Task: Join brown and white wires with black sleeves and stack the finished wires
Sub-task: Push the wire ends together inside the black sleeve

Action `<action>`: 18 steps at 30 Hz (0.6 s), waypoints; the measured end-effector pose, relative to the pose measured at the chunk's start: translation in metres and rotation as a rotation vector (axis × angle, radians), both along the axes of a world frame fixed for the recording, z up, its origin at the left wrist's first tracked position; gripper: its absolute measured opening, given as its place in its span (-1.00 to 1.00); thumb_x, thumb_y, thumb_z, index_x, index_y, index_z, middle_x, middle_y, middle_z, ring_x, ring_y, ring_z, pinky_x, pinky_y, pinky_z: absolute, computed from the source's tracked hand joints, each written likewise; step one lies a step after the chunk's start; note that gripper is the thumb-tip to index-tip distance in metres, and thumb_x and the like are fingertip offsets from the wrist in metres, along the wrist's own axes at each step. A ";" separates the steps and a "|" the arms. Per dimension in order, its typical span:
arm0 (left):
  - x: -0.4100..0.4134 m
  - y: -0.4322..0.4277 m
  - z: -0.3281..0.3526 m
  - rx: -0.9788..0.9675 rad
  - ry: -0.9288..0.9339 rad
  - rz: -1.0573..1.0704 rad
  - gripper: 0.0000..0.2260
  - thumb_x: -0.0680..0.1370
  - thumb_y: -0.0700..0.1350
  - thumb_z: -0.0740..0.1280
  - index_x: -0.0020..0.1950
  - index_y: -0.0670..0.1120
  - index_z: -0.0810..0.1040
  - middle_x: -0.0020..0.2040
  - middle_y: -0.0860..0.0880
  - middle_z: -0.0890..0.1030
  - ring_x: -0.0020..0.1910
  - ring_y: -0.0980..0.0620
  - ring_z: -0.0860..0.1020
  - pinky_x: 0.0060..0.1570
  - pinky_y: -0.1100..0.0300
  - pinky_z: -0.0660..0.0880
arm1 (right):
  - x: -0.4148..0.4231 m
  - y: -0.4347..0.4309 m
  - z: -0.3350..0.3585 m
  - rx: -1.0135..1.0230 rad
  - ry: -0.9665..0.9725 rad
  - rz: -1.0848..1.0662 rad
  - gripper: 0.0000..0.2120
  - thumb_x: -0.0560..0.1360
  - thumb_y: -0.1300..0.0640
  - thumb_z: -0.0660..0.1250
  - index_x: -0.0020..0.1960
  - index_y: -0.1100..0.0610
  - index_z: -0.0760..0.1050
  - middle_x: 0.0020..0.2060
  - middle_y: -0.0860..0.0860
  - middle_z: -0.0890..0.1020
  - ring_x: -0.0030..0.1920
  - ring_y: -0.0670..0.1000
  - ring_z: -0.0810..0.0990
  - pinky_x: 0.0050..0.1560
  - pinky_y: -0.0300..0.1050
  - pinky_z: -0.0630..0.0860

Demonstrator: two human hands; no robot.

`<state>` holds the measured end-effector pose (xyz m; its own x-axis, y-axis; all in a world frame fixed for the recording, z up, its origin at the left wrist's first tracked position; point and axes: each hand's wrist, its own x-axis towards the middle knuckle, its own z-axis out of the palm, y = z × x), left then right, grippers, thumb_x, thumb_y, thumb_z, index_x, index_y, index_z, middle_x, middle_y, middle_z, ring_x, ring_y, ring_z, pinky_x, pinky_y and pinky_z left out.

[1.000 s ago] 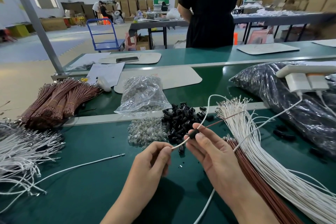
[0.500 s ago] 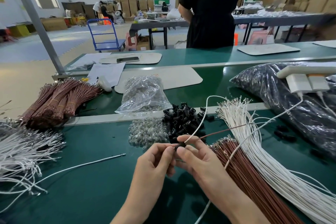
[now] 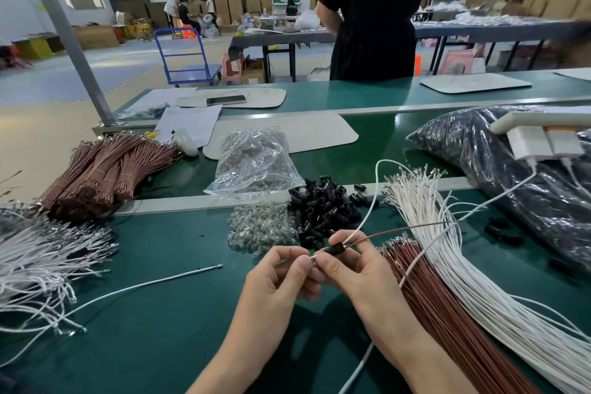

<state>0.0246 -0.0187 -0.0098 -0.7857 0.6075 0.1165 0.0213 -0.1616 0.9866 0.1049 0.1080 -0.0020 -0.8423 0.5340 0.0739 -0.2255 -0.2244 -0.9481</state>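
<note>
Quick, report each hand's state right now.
Left hand: closed, pinching the wire tip sticking out of the black sleeve.
Right hand: closed, gripping the black sleeve, with the white wire and brown wire running from it.

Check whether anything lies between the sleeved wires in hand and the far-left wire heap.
Only one loose white wire lies on the green mat across the path to the heap; nothing else visible. Left hand and right hand pinch the sleeved wires.

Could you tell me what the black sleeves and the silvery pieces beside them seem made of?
The black sleeves look like plastic or rubber, matte with dull highlights. The silvery pieces look like bare metal, bright and glinting; too small to confirm.
</note>
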 end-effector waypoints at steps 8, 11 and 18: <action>-0.007 -0.006 0.007 0.020 -0.112 -0.066 -0.68 0.52 0.03 0.32 0.05 -0.23 0.59 -0.16 -0.23 0.70 -0.28 -0.05 0.64 -0.21 0.18 0.61 | 0.002 0.004 0.002 -0.001 0.001 -0.039 -0.77 0.45 0.21 0.47 0.06 0.15 0.49 -0.22 0.09 0.69 -0.15 0.00 0.67 -0.07 -0.21 0.62; -0.008 -0.006 0.006 -0.017 -0.066 -0.073 -0.70 0.51 0.02 0.35 0.04 -0.21 0.61 -0.16 -0.18 0.70 -0.28 -0.03 0.63 -0.20 0.18 0.60 | 0.003 0.003 0.003 -0.003 0.003 -0.044 -0.73 0.37 0.11 0.50 0.02 0.08 0.53 -0.21 0.09 0.70 -0.14 0.01 0.68 -0.05 -0.19 0.62; -0.009 -0.007 0.005 -0.066 0.009 -0.053 -0.73 0.53 0.01 0.36 -0.01 -0.21 0.63 -0.19 -0.13 0.69 -0.28 -0.01 0.63 -0.22 0.21 0.58 | 0.004 0.001 0.005 0.030 0.002 -0.033 -0.81 0.39 0.08 0.48 -0.04 -0.06 0.57 -0.20 0.11 0.70 -0.13 0.02 0.69 -0.05 -0.19 0.62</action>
